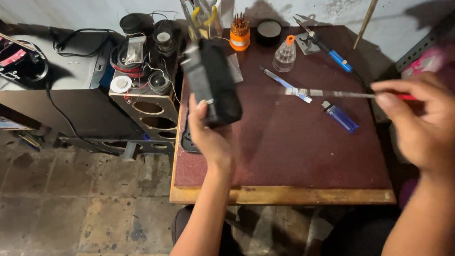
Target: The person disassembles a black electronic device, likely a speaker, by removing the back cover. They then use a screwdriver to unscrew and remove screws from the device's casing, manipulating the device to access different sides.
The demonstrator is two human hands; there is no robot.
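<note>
Holding black box (213, 85) upright in left hand (212, 140) grip | right hand (424, 125) grip pinching screwdriver (346, 95), apart from box

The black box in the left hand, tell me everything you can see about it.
The black box is a small, dark, roughly rectangular block with a matte, plastic-looking shell and a lighter grey side face. It stands upright, tilted slightly, lifted above the left edge of the brown table. The left hand grips its lower end, thumb against the left side. Motion blur hides finer detail, and nothing else touches it.
</note>
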